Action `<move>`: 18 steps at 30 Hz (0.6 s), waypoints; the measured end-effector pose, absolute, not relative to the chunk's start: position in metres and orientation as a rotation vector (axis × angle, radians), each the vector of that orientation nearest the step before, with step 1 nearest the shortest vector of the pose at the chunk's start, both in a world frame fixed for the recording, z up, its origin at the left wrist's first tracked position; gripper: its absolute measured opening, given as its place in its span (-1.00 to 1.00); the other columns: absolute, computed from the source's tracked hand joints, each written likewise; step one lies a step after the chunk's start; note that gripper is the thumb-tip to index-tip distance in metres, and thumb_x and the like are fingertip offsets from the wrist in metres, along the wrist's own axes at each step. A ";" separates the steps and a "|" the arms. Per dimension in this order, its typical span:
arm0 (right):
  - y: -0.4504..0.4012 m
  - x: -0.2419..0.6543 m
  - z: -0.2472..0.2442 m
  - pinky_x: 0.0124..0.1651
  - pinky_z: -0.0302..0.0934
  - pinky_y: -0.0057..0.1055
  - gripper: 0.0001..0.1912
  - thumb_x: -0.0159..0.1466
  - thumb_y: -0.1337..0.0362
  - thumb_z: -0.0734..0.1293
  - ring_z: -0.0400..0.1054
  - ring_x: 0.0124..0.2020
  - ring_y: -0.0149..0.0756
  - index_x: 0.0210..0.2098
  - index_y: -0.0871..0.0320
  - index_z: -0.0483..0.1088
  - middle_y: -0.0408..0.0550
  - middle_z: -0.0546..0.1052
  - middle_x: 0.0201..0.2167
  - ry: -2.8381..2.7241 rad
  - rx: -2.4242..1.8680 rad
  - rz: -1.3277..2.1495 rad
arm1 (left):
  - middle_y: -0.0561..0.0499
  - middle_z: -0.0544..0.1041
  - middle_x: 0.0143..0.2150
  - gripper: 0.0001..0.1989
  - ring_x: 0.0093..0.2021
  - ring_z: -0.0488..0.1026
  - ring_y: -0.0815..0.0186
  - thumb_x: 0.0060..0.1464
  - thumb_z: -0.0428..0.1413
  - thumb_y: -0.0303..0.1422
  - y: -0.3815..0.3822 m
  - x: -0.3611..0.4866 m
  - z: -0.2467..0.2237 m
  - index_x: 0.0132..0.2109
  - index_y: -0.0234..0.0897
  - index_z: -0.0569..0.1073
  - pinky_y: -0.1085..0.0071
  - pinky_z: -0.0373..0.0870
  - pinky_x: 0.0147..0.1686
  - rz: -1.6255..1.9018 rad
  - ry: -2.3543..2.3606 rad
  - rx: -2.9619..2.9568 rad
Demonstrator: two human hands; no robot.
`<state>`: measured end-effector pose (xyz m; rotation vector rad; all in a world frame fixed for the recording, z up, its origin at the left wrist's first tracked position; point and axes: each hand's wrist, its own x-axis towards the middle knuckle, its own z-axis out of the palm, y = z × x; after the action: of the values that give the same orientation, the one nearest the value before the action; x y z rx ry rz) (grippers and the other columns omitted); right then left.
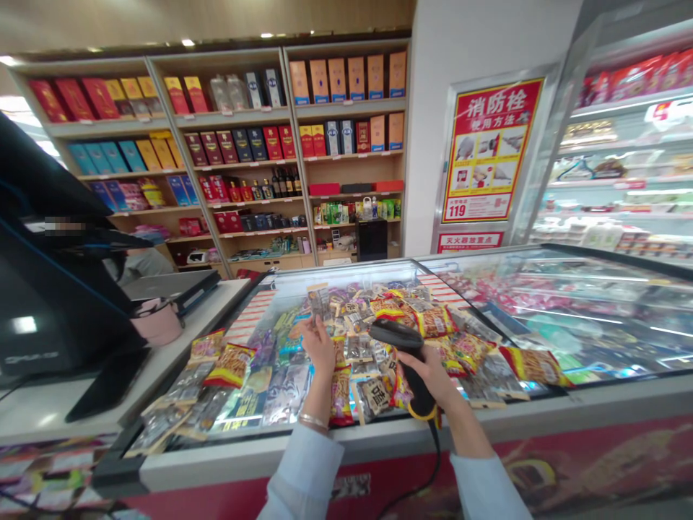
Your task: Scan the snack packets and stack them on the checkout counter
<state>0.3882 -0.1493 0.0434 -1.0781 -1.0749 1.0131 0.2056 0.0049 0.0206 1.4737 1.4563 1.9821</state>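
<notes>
My left hand (319, 345) is closed on a small clear snack packet (318, 297), which it holds up over the freezer's glass lid. In my right hand (433, 372) is a black barcode scanner (403, 339), gripped by its handle, with the head pointing left toward the held packet. A cable hangs down from the scanner's yellow-rimmed base. Under and around both hands lies a heap of snack packets, among them red-and-yellow bags (436, 321) and grey clear packets with pale ends (373, 396).
A chest freezer (243, 462) with a glass top spans the front. On its left corner lie more snack packets (230, 365). Left of it, a counter carries a black terminal (48, 289), a pink cup (157, 321) and a dark flat pad (108, 383). Shelves with boxes stand behind.
</notes>
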 end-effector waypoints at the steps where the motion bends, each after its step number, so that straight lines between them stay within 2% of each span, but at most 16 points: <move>1: -0.149 0.389 0.043 -0.70 0.09 -0.50 -0.60 0.09 0.01 0.45 0.24 -0.76 -0.41 -0.64 0.19 0.39 -0.11 0.40 -0.75 -1.104 -1.092 1.006 | -0.20 0.55 -0.27 -0.59 -0.38 0.55 0.18 0.21 -0.14 0.02 0.005 0.206 0.020 -0.16 -0.27 0.25 0.33 0.41 -0.41 1.987 1.466 1.468; 4: -0.148 0.391 0.041 -0.69 0.10 -0.49 -0.60 0.09 -0.01 0.44 0.25 -0.75 -0.40 -0.62 0.19 0.40 -0.10 0.42 -0.73 -1.133 -1.101 1.017 | -0.23 0.55 -0.25 -0.57 -0.39 0.55 0.17 0.21 -0.14 0.01 0.006 0.206 0.019 -0.13 -0.29 0.26 0.31 0.42 -0.41 2.003 1.480 1.451; 9: -0.149 0.395 0.041 -0.69 0.11 -0.48 -0.60 0.07 -0.02 0.44 0.24 -0.75 -0.40 -0.61 0.18 0.39 -0.11 0.40 -0.73 -1.126 -1.134 1.045 | -0.25 0.54 -0.22 -0.59 -0.29 0.56 0.14 0.24 -0.15 -0.03 0.006 0.206 0.020 -0.08 -0.31 0.26 0.29 0.45 -0.33 2.004 1.474 1.444; 13: -0.148 0.396 0.041 -0.70 0.11 -0.47 -0.64 0.04 0.00 0.46 0.22 -0.76 -0.40 -0.56 0.17 0.40 -0.14 0.40 -0.72 -1.064 -1.141 1.050 | -0.18 0.54 -0.27 -0.61 -0.26 0.56 0.17 0.28 -0.18 -0.06 0.003 0.205 0.021 -0.07 -0.31 0.29 0.30 0.45 -0.29 1.995 1.563 1.478; 18: -0.140 0.403 0.047 -0.69 0.12 -0.48 -0.66 0.03 0.03 0.47 0.25 -0.74 -0.39 -0.54 0.17 0.39 -0.13 0.42 -0.69 -1.038 -1.117 1.050 | -0.17 0.54 -0.27 -0.55 -0.29 0.55 0.19 0.28 -0.20 -0.01 0.003 0.206 0.021 -0.07 -0.32 0.28 0.32 0.42 -0.35 2.007 1.570 1.456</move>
<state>0.4032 -0.1401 0.0472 -1.1172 -1.0382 1.0497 0.2056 0.0032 0.0215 1.4555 1.5696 2.0071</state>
